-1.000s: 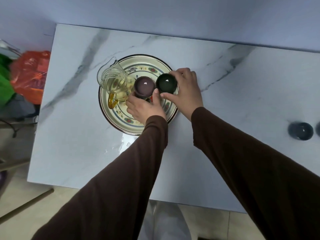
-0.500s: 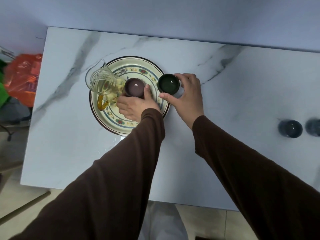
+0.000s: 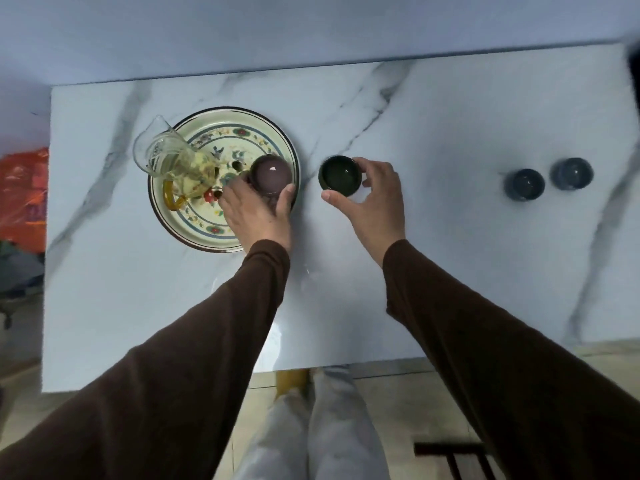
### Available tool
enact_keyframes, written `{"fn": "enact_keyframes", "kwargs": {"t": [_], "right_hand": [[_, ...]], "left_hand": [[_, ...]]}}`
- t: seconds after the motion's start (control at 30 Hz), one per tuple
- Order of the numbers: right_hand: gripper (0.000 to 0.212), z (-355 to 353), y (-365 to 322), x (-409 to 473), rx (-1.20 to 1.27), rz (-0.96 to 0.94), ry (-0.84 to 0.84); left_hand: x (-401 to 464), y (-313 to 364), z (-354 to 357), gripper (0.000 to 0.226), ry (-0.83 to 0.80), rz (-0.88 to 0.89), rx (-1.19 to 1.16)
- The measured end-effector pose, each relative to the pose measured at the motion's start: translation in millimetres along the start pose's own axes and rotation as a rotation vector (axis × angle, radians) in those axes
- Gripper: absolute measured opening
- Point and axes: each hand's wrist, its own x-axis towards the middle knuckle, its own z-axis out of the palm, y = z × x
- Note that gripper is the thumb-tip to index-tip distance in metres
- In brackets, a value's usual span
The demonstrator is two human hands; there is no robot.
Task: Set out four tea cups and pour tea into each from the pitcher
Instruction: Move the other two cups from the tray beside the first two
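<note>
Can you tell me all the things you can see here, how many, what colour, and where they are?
table: one, white marble with grey veins, fills the view
plate: one, cream with flower pattern, table's left part
pitcher: one, clear glass with yellowish tea and amber handle, on the plate's left side
purple cup: one, over the plate's right edge
green cup: one, dark, just right of the plate
blue cups: two, dark, side by side far right
orange bag: one, beyond the table's left edge
left hand: holds purple cup
right hand: holds green cup

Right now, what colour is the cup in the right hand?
Dark green, held by the right hand; seen in the head view.
</note>
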Motion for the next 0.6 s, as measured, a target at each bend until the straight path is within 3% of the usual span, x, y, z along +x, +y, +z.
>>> {"fn": "enact_keyframes", "kwargs": {"t": [0.3,0.6], "right_hand": [[0.067,-83.6,53.1,-92.9,-0.043,0.139,0.164],[0.066,-181.7,131.1,-150.3,-0.057,0.192,0.219]], "left_hand": [[-95.5,20.7,-5.2,0.067,-0.253,0.435,-0.017],[-201.0,70.3,35.4,0.063,-0.382,0.549,-0.010]]}}
